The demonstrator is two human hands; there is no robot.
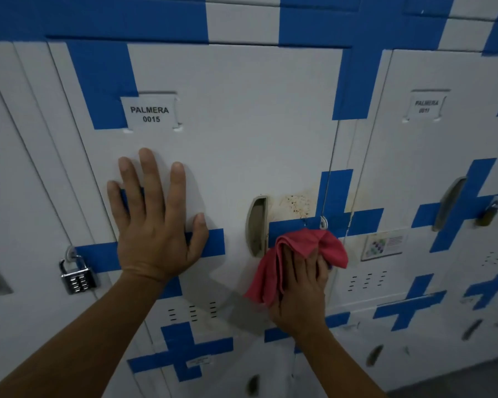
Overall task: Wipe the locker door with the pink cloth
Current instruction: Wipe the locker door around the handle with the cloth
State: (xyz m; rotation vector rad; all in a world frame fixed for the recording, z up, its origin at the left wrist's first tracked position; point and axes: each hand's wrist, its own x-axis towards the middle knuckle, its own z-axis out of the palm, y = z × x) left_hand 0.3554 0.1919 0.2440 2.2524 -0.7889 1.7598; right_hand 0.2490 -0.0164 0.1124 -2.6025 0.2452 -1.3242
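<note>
Locker door (242,116) label (151,114) reads "PALMERA 0015"; left hand (156,222) spread flat on door; right hand (302,285) presses pink cloth (270,271) beside handle (256,225)

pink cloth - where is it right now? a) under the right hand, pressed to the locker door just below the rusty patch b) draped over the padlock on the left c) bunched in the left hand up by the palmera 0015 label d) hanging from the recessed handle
a: the right hand presses the pink cloth against the locker door, just under the rusty patch, while the left hand lies flat and bare on the door.
</note>
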